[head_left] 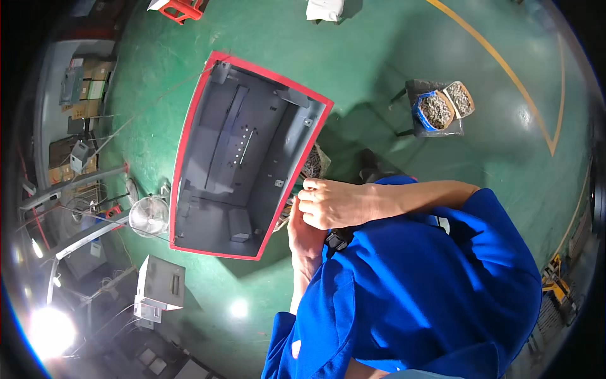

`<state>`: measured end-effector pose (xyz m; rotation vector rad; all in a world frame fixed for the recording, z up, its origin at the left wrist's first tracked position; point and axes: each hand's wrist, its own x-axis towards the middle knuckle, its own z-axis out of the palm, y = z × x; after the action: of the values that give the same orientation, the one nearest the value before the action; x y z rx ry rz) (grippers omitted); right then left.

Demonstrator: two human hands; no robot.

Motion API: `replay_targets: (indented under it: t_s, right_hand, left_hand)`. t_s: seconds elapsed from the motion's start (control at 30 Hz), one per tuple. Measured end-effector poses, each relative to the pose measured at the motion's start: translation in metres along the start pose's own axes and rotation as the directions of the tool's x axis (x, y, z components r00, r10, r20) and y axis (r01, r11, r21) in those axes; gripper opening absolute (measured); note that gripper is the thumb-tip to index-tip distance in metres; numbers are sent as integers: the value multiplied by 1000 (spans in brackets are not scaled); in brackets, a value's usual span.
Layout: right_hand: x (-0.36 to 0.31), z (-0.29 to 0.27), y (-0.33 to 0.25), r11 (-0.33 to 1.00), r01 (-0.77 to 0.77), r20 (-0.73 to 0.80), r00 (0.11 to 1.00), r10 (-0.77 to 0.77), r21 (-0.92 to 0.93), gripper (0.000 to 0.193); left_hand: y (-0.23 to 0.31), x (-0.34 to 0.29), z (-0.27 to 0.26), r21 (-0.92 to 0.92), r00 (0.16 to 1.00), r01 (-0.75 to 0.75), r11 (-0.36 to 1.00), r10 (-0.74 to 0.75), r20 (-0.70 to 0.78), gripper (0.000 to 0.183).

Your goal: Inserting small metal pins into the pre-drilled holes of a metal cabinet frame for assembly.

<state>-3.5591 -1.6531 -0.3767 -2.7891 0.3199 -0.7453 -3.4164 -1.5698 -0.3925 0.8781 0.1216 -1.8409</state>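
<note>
A large grey metal cabinet shell with a red rim lies with its open side facing up in front of me. Just beyond its right edge, my right hand is closed, with its fingers curled. My left hand comes up beside it, and its fingertips are pressed up against the right hand. Whatever the two hands pinch, if anything, is too small or hidden to make out. Holes, slots and small brackets show on the cabinet's inner walls. A container of small metal parts peeks out past the cabinet's right edge, partly covered.
On the right, a dark stool bears two open containers of small parts, one in a blue bag. A fan stands left of the cabinet, a grey metal box lower left. A red stool is at the top.
</note>
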Motion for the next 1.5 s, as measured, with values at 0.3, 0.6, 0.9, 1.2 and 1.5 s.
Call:
replay_targets:
  t_s: [0.3,0.6,0.9,1.2,1.5]
  right_hand:
    - [-25,-15,10,991,-88,59,994,94,-100,14]
    - [-30,-9,22,986,-145,-138,978,156,84,14]
    - [-35,0,39,966,-95,-247,956,155,241,10]
    - [-54,5,53,946,-73,-97,989,109,315,9]
    - [-57,17,62,955,-24,39,999,13,295,8]
  left_hand:
    - [-15,17,36,93,1000,-10,996,11,-18,37]
    - [-17,36,33,65,998,34,997,-30,-60,31]
    - [-21,62,10,-52,995,83,995,-85,-48,28]
    - [-36,79,16,-160,991,110,981,-120,-52,28]
    - [-51,82,16,-151,994,21,988,-37,-104,33]
